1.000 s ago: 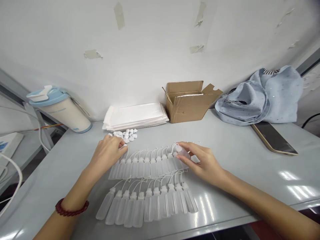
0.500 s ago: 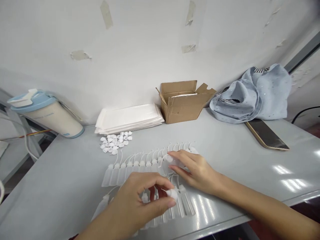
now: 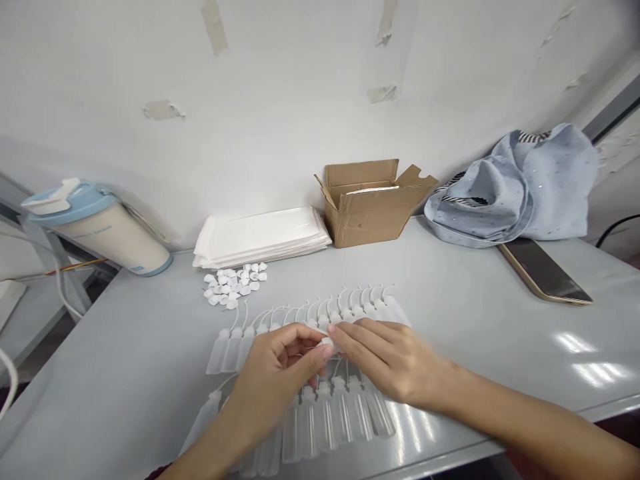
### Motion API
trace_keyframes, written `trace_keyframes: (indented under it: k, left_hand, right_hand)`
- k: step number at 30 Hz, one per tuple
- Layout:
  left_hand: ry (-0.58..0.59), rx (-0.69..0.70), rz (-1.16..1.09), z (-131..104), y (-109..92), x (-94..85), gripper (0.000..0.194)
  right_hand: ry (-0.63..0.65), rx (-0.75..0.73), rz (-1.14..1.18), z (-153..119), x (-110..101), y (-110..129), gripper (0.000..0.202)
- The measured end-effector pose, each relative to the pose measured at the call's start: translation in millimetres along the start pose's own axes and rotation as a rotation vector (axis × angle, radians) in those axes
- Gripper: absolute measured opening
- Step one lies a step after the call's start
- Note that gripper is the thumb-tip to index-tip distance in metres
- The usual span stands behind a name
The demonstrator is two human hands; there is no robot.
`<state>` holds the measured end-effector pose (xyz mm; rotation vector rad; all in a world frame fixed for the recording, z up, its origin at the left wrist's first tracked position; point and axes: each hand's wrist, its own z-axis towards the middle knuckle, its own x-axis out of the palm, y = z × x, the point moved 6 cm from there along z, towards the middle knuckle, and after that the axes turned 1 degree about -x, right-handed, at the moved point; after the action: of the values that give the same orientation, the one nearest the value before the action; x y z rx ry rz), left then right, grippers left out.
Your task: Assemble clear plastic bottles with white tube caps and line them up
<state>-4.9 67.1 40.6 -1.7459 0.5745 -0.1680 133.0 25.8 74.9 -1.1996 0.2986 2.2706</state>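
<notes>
Left hand (image 3: 277,367): pinching one small white plastic cap (image 3: 327,342), now brought to the right hand (image 3: 393,359), fingers narrowed, hold hidden; both now work jointly over rowed translucent plastic bottles (image 3: 326,417).

I'm getting a fairly bright, cool, even picture. The light seems to come from above: I see its striped white glare on the worktop (image 3: 465,320), well to the right of the fingers (image 3: 361,341) and again just to their near right, with thin shine along the bottles (image 3: 325,420) on their near side. Shadows stay soft on the wall (image 3: 270,133) beyond the fingers. The lettering on the tumbler (image 3: 120,233), far left of them, looks soft to me. My wide lens stretches the edges; the far-right top corner darkens.
</notes>
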Motion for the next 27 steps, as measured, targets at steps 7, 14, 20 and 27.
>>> trace_keyframes:
  k: [7,14,20,27]
  left_hand:
    - [-0.046,0.159,0.146,-4,-15,-0.4,0.013]
    - [0.013,0.165,0.206,-5,-20,-0.5,0.018]
    - [0.079,0.056,0.145,-3,-14,3.3,0.026]
    - [-0.013,0.119,0.233,-6,-17,0.8,0.013]
  right_hand:
    - [-0.025,0.051,0.113,1,0,0,0.024]
    - [-0.057,0.14,0.265,1,-1,1,0.022]
    - [-0.1,0.039,0.108,1,-3,3,0.029]
    - [-0.068,0.141,0.186,3,0,-2,0.025]
